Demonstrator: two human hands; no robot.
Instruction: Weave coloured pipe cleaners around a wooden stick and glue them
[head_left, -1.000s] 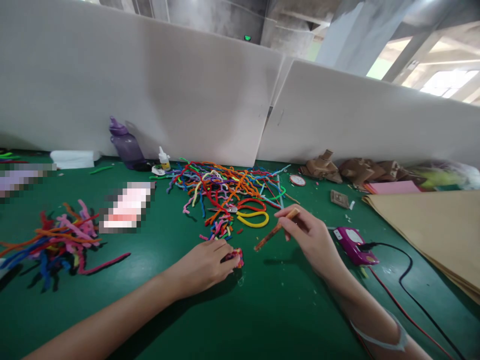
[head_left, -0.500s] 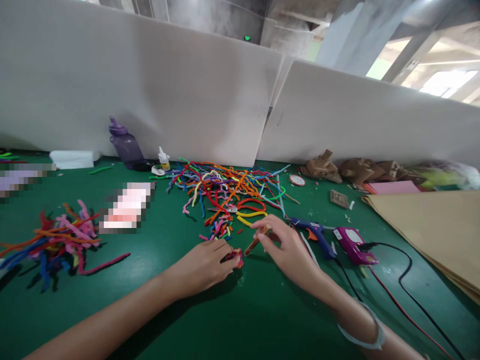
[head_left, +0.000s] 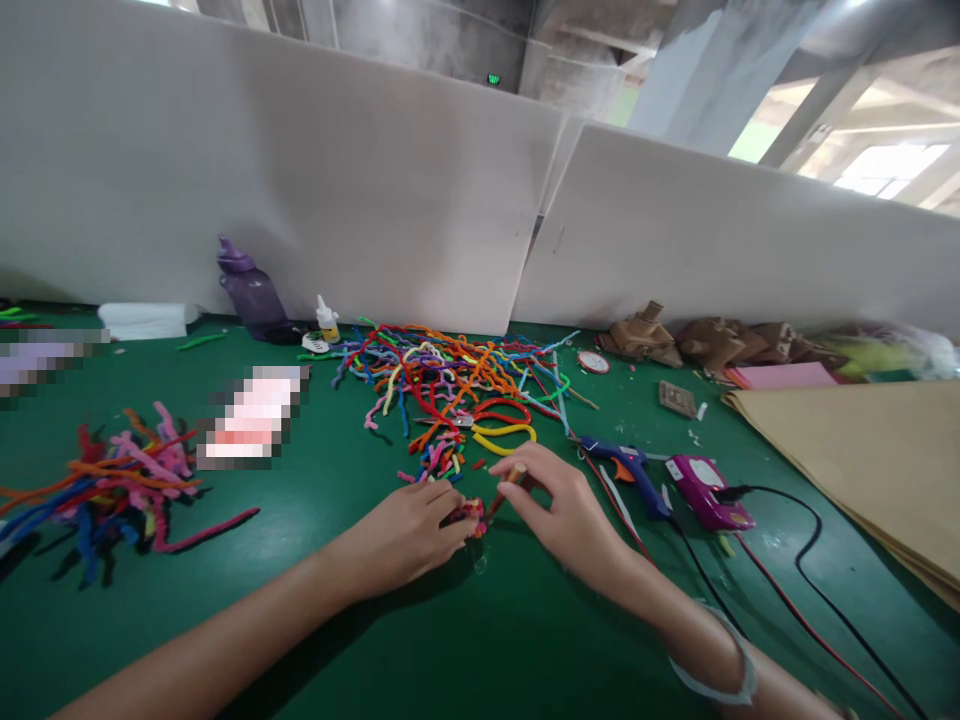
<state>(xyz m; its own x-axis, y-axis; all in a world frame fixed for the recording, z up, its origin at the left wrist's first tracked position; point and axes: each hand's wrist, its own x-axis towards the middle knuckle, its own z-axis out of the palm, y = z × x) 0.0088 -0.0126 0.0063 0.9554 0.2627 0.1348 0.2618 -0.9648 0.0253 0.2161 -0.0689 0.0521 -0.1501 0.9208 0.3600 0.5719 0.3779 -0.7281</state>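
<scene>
My left hand point(head_left: 416, 525) is closed round a small red and pink fuzzy bundle point(head_left: 474, 512), low over the green table. Between the thumb and fingers of my right hand point(head_left: 551, 495) is a short brown stick point(head_left: 506, 488), tilted, with its lower end beside the bundle; whether they touch I cannot tell. Just beyond my hands lie short coloured fuzzy pieces point(head_left: 439, 460) and scissors point(head_left: 502, 437) with a red and a yellow handle loop.
A tangle of coloured pipe cleaners point(head_left: 450, 370) lies behind the scissors, another pile point(head_left: 135, 470) at left. A blue glue gun point(head_left: 630, 470), a magenta device point(head_left: 709, 492) and their cables are at right. Purple bottle point(head_left: 251, 290) and glue bottle point(head_left: 327, 320) stand by the white partition point(head_left: 375, 180).
My right hand has moved left with the brown stick, bringing its lower end closer to the bundle. It no longer overlaps the yellow scissor handle. My left hand has hardly moved.
</scene>
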